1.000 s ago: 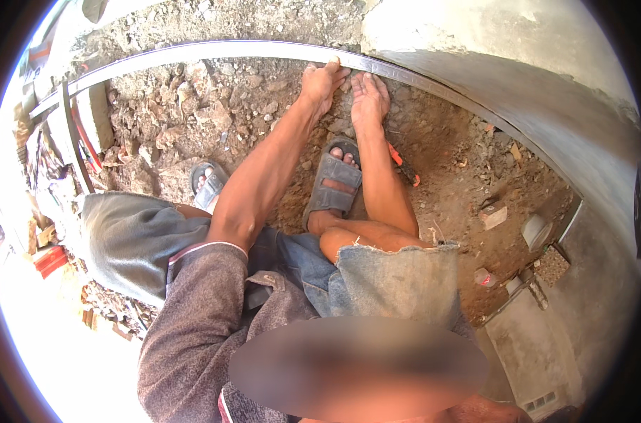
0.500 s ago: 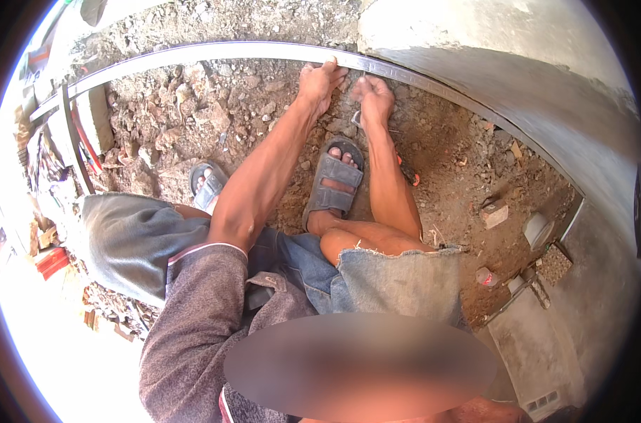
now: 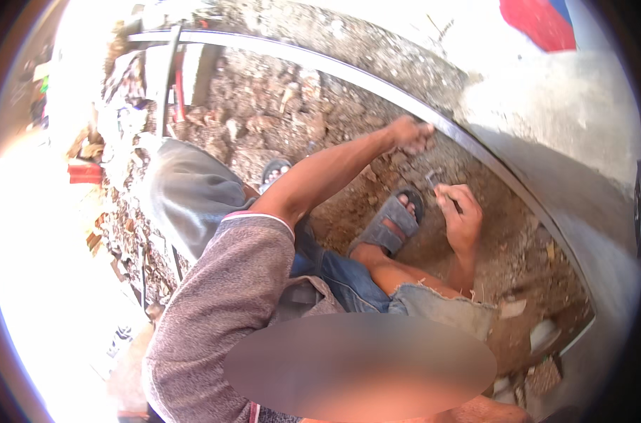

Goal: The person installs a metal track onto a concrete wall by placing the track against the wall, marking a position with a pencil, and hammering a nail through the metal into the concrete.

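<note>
A long, pale metal strip [image 3: 320, 62] runs across the ground and bends out of view at the wall's base on the right. Just below its edge is my left hand [image 3: 410, 135], fingers curled together and slightly blurred; what they hold, if anything, is hidden. Nearer to me, my right hand [image 3: 463, 217] is closed around a small tool with a metal head [image 3: 433, 178]. Its handle is mostly covered by my fingers, so its kind is unclear. The tool is apart from the strip, above my sandalled foot [image 3: 394, 218].
Broken, stony soil [image 3: 264, 127] lies below the strip. A concrete wall [image 3: 560, 134] rises at the right. A bar [image 3: 168, 84] stands near a red strip [image 3: 179, 88] at the left. A red block [image 3: 85, 173] and rubble lie farther left, stones [image 3: 514, 308] at lower right.
The view has swung to the right. My right hand has drawn back from the strip toward me, and the tool's metal head now shows. My left hand's fingers have come off the strip's top edge.
</note>
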`<state>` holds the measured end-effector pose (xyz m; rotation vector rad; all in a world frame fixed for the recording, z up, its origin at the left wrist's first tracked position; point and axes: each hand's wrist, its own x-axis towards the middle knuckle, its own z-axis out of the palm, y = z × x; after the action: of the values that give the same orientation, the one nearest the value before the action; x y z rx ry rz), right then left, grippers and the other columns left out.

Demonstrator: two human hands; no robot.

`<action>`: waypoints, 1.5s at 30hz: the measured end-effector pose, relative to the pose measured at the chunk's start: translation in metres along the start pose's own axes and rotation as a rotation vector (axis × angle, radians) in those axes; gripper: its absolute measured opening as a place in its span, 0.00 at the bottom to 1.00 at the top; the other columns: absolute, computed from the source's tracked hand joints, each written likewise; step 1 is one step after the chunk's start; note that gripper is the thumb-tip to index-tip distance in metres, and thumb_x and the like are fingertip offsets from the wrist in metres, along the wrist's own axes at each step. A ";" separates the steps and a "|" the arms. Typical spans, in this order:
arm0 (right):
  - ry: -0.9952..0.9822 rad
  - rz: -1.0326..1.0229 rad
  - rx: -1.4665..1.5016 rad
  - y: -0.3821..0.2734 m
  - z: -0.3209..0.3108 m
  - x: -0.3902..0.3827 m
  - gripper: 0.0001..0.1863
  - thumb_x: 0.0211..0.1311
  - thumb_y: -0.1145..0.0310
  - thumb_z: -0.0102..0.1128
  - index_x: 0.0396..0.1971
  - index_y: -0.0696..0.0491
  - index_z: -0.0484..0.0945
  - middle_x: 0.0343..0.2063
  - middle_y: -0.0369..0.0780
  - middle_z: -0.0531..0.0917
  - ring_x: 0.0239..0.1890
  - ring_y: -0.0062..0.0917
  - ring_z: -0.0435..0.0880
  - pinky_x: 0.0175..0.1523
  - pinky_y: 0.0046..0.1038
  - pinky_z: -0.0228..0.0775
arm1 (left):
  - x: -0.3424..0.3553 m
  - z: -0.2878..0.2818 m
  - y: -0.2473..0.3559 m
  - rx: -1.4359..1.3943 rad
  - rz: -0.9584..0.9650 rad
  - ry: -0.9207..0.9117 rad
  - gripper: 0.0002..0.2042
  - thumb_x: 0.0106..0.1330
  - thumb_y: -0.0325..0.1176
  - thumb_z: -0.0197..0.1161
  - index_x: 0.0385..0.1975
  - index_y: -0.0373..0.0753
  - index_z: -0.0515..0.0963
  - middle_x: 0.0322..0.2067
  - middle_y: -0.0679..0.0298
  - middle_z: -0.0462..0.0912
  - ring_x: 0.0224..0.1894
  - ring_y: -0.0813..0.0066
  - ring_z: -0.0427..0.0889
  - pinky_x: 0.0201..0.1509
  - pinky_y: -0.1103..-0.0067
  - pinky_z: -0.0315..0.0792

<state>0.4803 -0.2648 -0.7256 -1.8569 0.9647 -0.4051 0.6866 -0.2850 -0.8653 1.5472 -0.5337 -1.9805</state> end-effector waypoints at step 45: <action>-1.464 -0.031 0.034 -0.202 0.124 0.142 0.14 0.60 0.71 0.48 0.45 0.59 0.66 0.36 0.50 0.74 0.39 0.45 0.80 0.40 0.39 0.75 | -0.091 -0.492 0.095 1.491 -0.226 0.337 0.12 0.55 0.35 0.57 0.36 0.38 0.81 0.39 0.54 0.82 0.42 0.59 0.81 0.47 0.69 0.72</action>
<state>0.7386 -0.2546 -0.6271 -1.5462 -0.0960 0.8527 1.1962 -0.2827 -0.8637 2.7350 -1.9995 -1.2479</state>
